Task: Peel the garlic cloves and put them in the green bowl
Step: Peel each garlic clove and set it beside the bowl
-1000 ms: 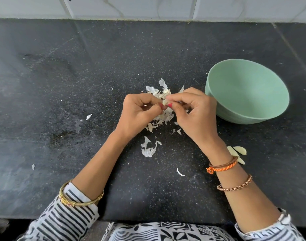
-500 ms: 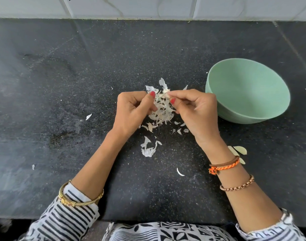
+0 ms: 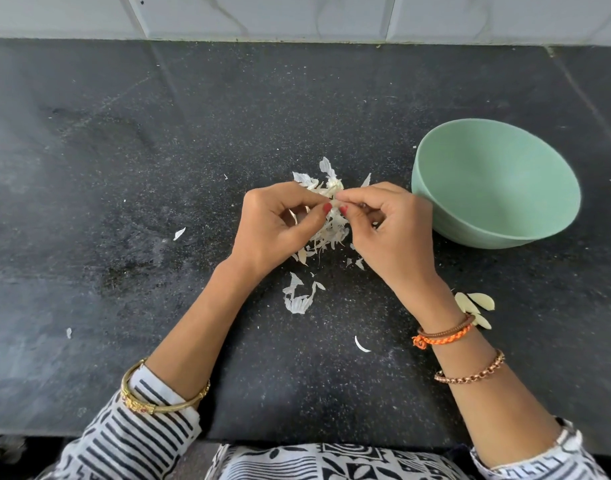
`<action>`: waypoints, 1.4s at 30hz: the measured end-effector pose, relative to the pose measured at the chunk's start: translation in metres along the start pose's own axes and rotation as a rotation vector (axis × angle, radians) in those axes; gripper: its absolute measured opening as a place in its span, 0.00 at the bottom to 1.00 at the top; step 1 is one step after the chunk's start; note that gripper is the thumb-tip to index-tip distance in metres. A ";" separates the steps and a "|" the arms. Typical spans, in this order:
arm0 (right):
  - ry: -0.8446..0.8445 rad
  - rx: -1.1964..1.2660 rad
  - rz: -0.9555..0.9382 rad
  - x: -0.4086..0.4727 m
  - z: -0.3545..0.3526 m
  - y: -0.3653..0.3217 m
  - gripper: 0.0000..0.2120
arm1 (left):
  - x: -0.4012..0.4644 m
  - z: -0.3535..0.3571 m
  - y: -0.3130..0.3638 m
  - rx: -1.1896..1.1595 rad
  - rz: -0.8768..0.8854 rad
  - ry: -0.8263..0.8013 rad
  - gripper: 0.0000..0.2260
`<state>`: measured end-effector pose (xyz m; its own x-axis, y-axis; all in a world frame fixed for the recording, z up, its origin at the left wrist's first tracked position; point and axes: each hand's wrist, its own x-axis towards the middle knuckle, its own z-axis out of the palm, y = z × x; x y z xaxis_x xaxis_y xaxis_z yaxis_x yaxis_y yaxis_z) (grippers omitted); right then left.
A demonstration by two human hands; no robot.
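The black counter (image 3: 131,209) ran the full width of the view, with a pale tiled wall (image 3: 297,15) behind it. The green bowl (image 3: 526,233) stood on the counter at the right, tilted toward the camera, its visible inner wall bare. The left hand (image 3: 280,226) and right hand (image 3: 397,230) were held together over the middle of the counter, just left of the bowl, fingers curled, thumb and forefinger of each pinching the same small pale garlic clove (image 3: 337,203) between them. A heap of papery garlic skins (image 3: 328,233) lay beneath and behind the hands, with a separate scrap (image 3: 299,299) nearer the camera. Three peeled cloves (image 3: 477,303) lay on the counter beside the right wrist, well apart from the bowl.
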<state>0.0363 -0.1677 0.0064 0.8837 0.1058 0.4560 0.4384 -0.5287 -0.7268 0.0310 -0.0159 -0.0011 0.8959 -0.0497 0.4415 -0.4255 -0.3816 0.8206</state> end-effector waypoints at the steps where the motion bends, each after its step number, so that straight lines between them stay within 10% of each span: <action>1: -0.005 -0.011 -0.006 0.000 0.000 0.000 0.08 | 0.000 -0.001 0.000 0.014 0.013 -0.005 0.04; 17: 0.001 -0.063 -0.104 -0.003 0.004 0.000 0.07 | -0.002 0.002 0.001 0.038 0.033 0.021 0.04; 24: -0.041 0.324 0.102 0.003 -0.006 -0.008 0.11 | 0.002 -0.001 -0.008 0.039 -0.111 -0.003 0.09; 35: -0.076 -0.128 -0.053 -0.001 0.001 0.003 0.08 | 0.002 -0.001 -0.003 0.131 0.086 -0.039 0.04; 42: -0.072 0.325 0.287 0.002 -0.004 -0.007 0.07 | 0.001 -0.001 0.000 0.067 0.057 0.022 0.05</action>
<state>0.0349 -0.1670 0.0143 0.9814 0.0573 0.1833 0.1919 -0.2545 -0.9479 0.0322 -0.0155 0.0000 0.8671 -0.0530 0.4953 -0.4656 -0.4395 0.7681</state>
